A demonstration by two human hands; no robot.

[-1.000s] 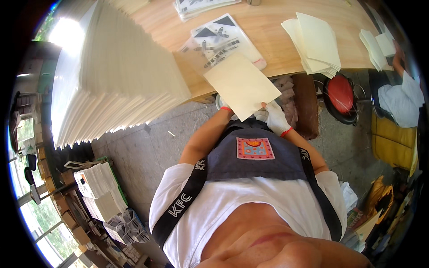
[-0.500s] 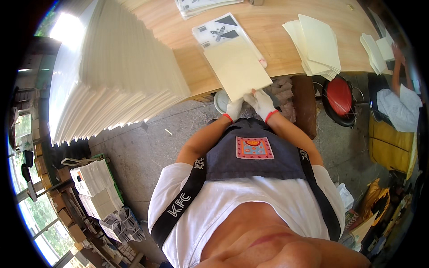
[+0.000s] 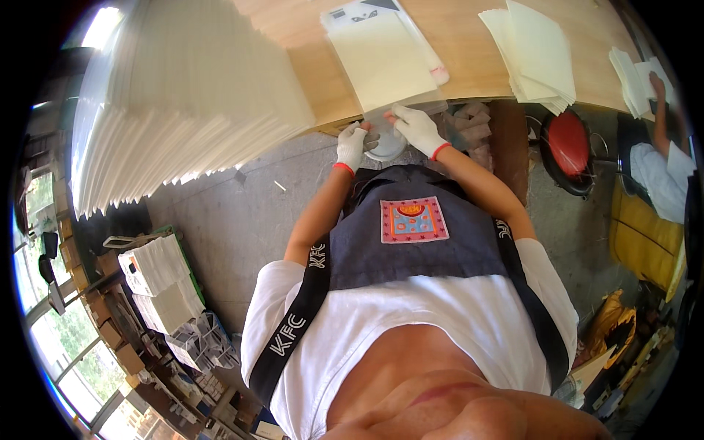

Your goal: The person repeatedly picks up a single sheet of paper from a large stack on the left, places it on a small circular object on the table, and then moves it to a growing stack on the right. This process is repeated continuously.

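A stack of cream paper (image 3: 381, 62) lies at the table's front edge, partly inside a clear plastic bag. The bag's transparent flap (image 3: 429, 103) sticks out toward me past the paper. Under it a white printed bag (image 3: 367, 12) shows at the far end. My right hand (image 3: 416, 130), in a white glove with bare fingertips, is closed on the clear flap. Just below the edge, to the left, my left hand (image 3: 353, 145), gloved likewise, has its thumb and fingers apart and appears to hold nothing.
A tall stack of white sheets (image 3: 191, 95) stands at the left. To the right lie fanned cream sheets (image 3: 539, 55). A red-seated stool (image 3: 568, 150) is below the table, and a co-worker's arm (image 3: 660, 114) reaches over paper at far right. Shelving (image 3: 158, 282) stands lower left.
Both hands have shifted off the paper's near end; the left moved left and away from it. The clear flap now shows at the paper's near edge. The whole view has shifted slightly.
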